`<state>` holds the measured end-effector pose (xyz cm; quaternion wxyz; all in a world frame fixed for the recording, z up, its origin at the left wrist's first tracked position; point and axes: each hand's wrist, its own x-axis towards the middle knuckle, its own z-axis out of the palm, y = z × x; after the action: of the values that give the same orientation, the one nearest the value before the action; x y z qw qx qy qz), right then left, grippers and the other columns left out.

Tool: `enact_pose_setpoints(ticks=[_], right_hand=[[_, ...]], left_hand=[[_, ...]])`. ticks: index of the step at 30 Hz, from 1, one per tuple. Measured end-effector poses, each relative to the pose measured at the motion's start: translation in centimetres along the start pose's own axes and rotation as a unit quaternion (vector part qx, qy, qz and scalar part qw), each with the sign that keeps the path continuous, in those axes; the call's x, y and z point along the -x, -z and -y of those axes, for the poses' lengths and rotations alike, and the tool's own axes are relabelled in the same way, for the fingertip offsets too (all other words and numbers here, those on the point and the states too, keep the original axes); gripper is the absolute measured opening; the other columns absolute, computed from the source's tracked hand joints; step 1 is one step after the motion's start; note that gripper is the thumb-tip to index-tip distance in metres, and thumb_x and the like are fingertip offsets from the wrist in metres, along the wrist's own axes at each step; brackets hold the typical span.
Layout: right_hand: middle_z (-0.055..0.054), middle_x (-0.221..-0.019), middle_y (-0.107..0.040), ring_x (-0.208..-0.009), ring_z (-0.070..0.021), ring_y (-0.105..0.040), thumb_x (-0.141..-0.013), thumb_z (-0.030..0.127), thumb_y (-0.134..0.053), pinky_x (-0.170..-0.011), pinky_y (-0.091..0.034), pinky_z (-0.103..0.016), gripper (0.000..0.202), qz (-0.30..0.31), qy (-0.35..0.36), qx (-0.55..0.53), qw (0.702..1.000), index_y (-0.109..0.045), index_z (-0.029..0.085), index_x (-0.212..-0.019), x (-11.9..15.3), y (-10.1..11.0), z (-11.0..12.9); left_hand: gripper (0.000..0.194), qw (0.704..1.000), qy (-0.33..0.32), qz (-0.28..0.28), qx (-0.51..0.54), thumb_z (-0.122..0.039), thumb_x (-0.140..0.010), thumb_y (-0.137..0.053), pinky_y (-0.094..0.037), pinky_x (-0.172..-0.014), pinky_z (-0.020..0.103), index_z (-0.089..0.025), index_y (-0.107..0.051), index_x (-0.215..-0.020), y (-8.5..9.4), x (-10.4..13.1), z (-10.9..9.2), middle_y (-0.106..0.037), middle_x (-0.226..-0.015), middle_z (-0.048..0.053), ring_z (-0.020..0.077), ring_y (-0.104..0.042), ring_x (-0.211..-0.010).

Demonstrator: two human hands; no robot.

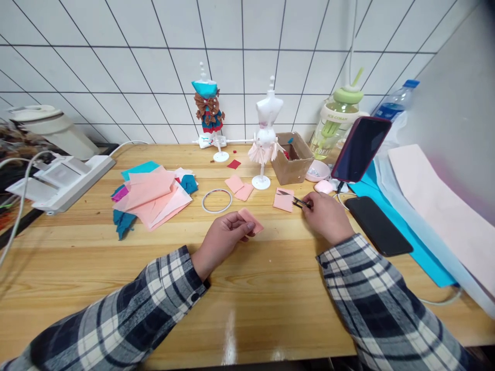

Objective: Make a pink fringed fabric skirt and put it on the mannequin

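Note:
Between its thumb and fingers, my left hand [222, 238] pinches a small folded pink piece of crepe paper [254, 220] just above the table. My right hand [328, 217] has its fingers closed on the dark handles of a small pair of scissors [298, 202]. The scissors' blades lie over a pink square [283, 205] with a jagged right edge. Two more pink squares [244, 192] lie near a white mini dress form [269, 111], which wears a pleated pink strip around its hips. A white ring [203, 207] lies left of these squares.
Pink sheets [150, 193] and blue scraps are piled at left. A dressed mini mannequin [208, 103] and a cardboard box [293, 170] stand behind. Rightward are a propped phone [360, 148], a flat phone [379, 225], a drink bottle [335, 123] and paper rolls [444, 196]. A power strip [77, 180] is far left.

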<state>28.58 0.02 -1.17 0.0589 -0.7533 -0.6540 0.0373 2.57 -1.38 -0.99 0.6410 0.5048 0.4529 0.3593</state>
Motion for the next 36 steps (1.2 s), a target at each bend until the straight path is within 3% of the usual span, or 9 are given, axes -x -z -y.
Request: enact_pose_setpoints(ticks=[6,12,15,18,22,24,26,29,36], right_hand=[[-0.013,-0.101,-0.068,-0.094,-0.0296,-0.063,-0.079,0.019,-0.050,-0.069,-0.039,-0.034,0.038,0.063,0.017,0.098,0.993,-0.059,0.022,-0.116,0.9,1.3,0.4],[-0.013,-0.085,-0.070,-0.079,-0.0286,-0.067,-0.089,0.038,-0.042,-0.062,-0.040,-0.033,0.032,0.083,-0.042,0.099,0.991,-0.058,0.017,-0.107,1.1,1.4,1.0],[-0.015,-0.082,-0.069,-0.076,-0.0285,-0.066,-0.094,0.038,-0.034,-0.059,-0.039,-0.033,0.035,0.026,-0.031,0.098,0.994,-0.060,0.016,-0.098,1.0,1.4,0.7],[-0.018,-0.087,-0.067,-0.083,-0.0296,-0.063,-0.093,0.032,-0.036,-0.062,-0.040,-0.034,0.031,-0.087,-0.008,0.090,0.992,-0.061,0.014,-0.092,1.1,1.9,0.6],[-0.017,-0.100,-0.065,-0.090,-0.0278,-0.061,-0.091,0.030,-0.042,-0.069,-0.043,-0.034,0.021,-0.158,0.057,-0.034,0.985,-0.058,0.016,-0.087,2.1,2.5,2.0],[-0.010,-0.091,-0.069,-0.076,-0.0219,-0.063,-0.092,0.029,-0.040,-0.066,-0.044,-0.032,0.018,-0.109,0.082,-0.184,0.974,-0.055,0.018,-0.093,3.0,2.0,3.4],[-0.005,-0.085,-0.070,-0.063,-0.0152,-0.062,-0.094,0.028,-0.037,-0.062,-0.046,-0.028,0.022,-0.011,0.098,-0.374,0.922,-0.049,0.020,-0.110,4.0,0.9,5.1],[-0.001,-0.083,-0.069,-0.055,-0.0113,-0.058,-0.092,0.026,-0.038,-0.056,-0.046,-0.024,0.024,0.111,0.100,-0.506,0.849,-0.048,0.022,-0.114,5.2,-1.1,7.6],[0.000,-0.076,-0.057,-0.067,-0.0132,-0.055,-0.096,0.040,-0.033,-0.062,-0.045,-0.025,0.032,0.102,0.081,-0.553,0.823,-0.054,0.020,-0.109,6.0,-2.6,9.9]], left_hand=[[0.020,1.000,-0.014,-0.015,-0.005,-0.034,-0.074,-0.072,-0.042,-0.065,0.022,-0.016,-0.067,-0.080,0.1,-0.2,0.2,-0.070,-0.079,0.002,0.0119,-0.059,-0.070],[0.021,1.000,-0.016,-0.005,0.003,-0.034,-0.074,-0.072,-0.043,-0.066,0.023,-0.015,-0.066,-0.081,0.2,-0.4,0.3,-0.069,-0.079,0.003,0.0127,-0.059,-0.070],[0.020,1.000,-0.014,-0.012,0.010,-0.034,-0.075,-0.072,-0.042,-0.066,0.023,-0.015,-0.066,-0.081,0.3,-0.4,0.4,-0.069,-0.079,0.003,0.0122,-0.058,-0.070],[0.019,0.999,-0.009,-0.023,0.043,-0.032,-0.075,-0.072,-0.043,-0.066,0.021,-0.015,-0.066,-0.082,0.3,-0.5,0.5,-0.069,-0.080,0.003,0.0115,-0.059,-0.072],[0.017,0.992,-0.003,-0.035,0.124,-0.030,-0.076,-0.072,-0.044,-0.068,0.019,-0.015,-0.066,-0.083,0.5,-0.7,0.6,-0.068,-0.084,0.002,0.0098,-0.060,-0.076],[0.016,0.982,0.009,-0.045,0.186,-0.027,-0.076,-0.072,-0.046,-0.068,0.017,-0.015,-0.065,-0.083,0.7,-0.9,0.5,-0.066,-0.083,0.001,0.0080,-0.060,-0.076],[0.014,0.968,0.035,-0.055,0.244,-0.023,-0.076,-0.072,-0.048,-0.066,0.015,-0.015,-0.064,-0.084,1.0,-1.1,0.3,-0.065,-0.082,-0.001,0.0065,-0.061,-0.073],[0.012,0.948,0.058,-0.063,0.307,-0.017,-0.076,-0.072,-0.050,-0.062,0.015,-0.015,-0.063,-0.085,0.9,-1.3,0.2,-0.066,-0.082,-0.001,0.0063,-0.062,-0.070],[0.005,0.918,0.023,-0.072,0.388,-0.016,-0.082,-0.066,-0.052,-0.063,0.016,-0.015,-0.061,-0.084,-0.8,-1.2,0.0,-0.064,-0.073,-0.002,0.0056,-0.061,-0.065]])
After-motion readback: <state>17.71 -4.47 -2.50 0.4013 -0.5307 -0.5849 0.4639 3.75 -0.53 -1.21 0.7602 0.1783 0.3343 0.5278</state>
